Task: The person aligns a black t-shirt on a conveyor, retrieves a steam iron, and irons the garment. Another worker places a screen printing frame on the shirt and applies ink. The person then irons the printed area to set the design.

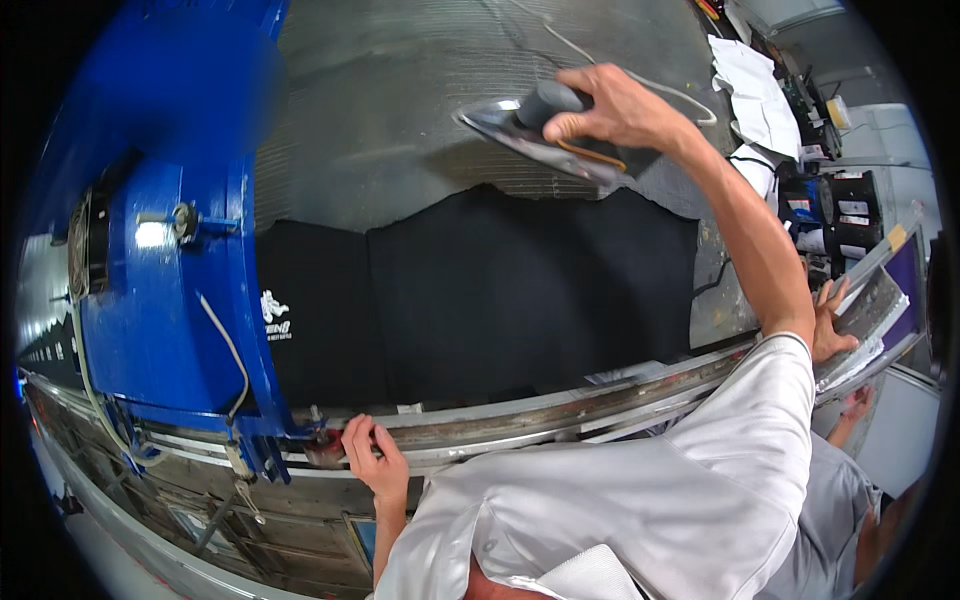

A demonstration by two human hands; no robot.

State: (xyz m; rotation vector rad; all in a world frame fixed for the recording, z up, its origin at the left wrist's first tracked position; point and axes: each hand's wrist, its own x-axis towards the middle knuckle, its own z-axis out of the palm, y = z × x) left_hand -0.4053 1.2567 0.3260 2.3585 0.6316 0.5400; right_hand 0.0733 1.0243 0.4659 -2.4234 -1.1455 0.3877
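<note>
The counter (400,90) is stretching away from the person, with a metal rail (560,415) running along its near edge. A cloth (500,290) is lying flat on the counter's near half, reaching up to the rail. An iron (545,135) is sitting on the counter just beyond the cloth's far edge, toward the right, its cord (600,60) trailing to the far right corner. A machine housing (170,250) is standing over the counter's left edge. Papers (760,95) are lying past the right edge.
</note>
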